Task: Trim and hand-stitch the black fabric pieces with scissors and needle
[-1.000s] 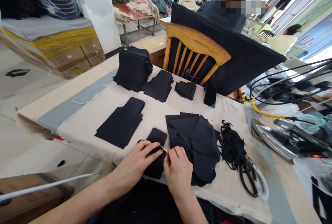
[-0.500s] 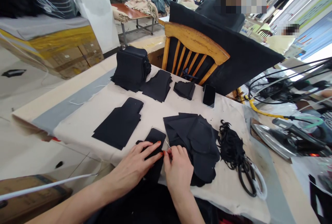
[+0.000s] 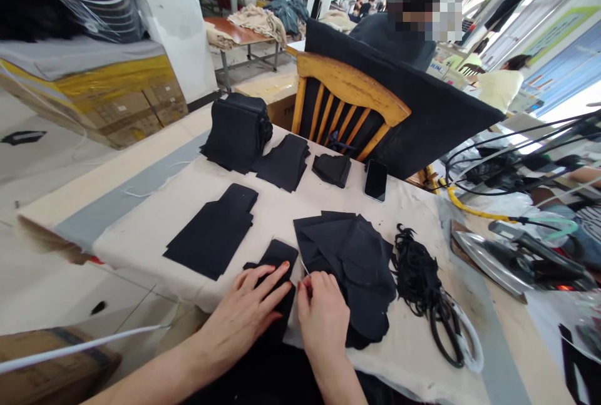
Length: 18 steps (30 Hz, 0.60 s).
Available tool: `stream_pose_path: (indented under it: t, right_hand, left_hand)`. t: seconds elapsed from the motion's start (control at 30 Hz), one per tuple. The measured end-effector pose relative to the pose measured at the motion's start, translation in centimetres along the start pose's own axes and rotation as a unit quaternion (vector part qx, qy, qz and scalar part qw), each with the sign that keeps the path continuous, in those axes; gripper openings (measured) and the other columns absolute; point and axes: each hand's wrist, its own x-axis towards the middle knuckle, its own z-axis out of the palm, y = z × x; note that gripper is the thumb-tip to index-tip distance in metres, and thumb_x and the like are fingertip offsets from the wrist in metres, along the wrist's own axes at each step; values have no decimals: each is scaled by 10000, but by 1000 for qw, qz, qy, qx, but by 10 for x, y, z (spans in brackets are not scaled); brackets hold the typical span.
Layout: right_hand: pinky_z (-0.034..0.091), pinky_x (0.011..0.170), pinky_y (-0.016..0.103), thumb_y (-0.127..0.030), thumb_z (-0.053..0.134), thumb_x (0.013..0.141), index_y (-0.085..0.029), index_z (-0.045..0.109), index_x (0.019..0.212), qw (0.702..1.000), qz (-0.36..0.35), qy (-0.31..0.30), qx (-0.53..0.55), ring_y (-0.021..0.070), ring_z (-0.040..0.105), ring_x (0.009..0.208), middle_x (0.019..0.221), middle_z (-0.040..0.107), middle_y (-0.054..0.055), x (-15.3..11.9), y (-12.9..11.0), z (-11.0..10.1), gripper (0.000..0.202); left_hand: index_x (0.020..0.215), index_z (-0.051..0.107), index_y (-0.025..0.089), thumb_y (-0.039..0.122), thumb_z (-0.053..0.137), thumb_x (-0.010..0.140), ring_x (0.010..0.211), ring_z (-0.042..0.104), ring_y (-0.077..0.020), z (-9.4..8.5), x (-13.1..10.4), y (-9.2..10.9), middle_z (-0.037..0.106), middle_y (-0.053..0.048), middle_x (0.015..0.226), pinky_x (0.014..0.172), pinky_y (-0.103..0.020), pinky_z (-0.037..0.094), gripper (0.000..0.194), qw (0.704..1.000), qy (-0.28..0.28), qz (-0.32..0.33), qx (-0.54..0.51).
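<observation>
My left hand point(image 3: 256, 302) lies on a small black fabric piece point(image 3: 284, 251) at the table's near edge, fingers stretched out. Beside it, my right hand point(image 3: 323, 308) is closed, with thumb and fingers pinched on a thin pointed metal tool point(image 3: 303, 264); its exact kind is unclear. The tool's tip points away from me, between the piece and a fanned pile of black fabric pieces point(image 3: 366, 261). My right hand partly covers that pile's left side. To the left lies another stack of black cut pieces point(image 3: 211, 230).
Along the far edge are a tall black fabric stack point(image 3: 237, 133), two smaller stacks and a phone point(image 3: 376, 180). Black strips point(image 3: 416, 267) lie right, by scissor-like loops point(image 3: 446, 333). An iron point(image 3: 521, 255) rests farther right. Behind stands a wooden chair point(image 3: 352, 89); a person sits beyond.
My left fingers have shifted slightly, with the thumb now lower and away from my right fingertips. My right hand stays near the same spot, and the view has tilted a little.
</observation>
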Motion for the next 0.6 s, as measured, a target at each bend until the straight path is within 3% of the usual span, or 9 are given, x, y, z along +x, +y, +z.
stream_pose_path:
  t: [0.17, 0.33, 0.47, 0.6]
  right_hand:
    - [358, 571, 256, -122, 542, 842, -229, 564, 709, 999, -15, -21, 30, 172, 584, 713, 720, 609, -10, 5, 10, -6, 172]
    - [404, 636, 232, -64, 583, 735, -230, 570, 782, 992, -34, -65, 104, 164, 572, 779, 790, 617, -19, 2, 15, -11, 174]
    - [407, 645, 249, -144, 659, 749, -226, 564, 783, 994, -27, -45, 96, 182, 548, 797, 793, 603, -9, -3, 10, -8, 130]
    - [402, 662, 266, -146, 582, 834, -214, 575, 787, 996, -52, -22, 62, 193, 530, 818, 805, 596, 13, -6, 4, -3, 83]
  left_hand:
    - [1286, 522, 281, 166, 574, 883, 1192, 459, -271, 1, -3, -2, 494, -26, 1451, 953, -430, 377, 422, 1000, -4, 4, -2]
    - [1207, 575, 224, 216, 563, 894, 1178, 462, -266, 8, -4, -6, 514, -44, 1435, 945, -416, 389, 313, 1000, 8, 9, -7]
    - [1180, 594, 226, 163, 489, 918, 1159, 470, -258, 8, -2, -6, 542, -46, 1407, 925, -407, 401, 289, 1000, 21, 5, -16]
    - [1162, 603, 232, 15, 401, 890, 1159, 461, -243, 1, 2, 0, 552, -30, 1397, 923, -404, 395, 402, 999, 21, -19, -23]
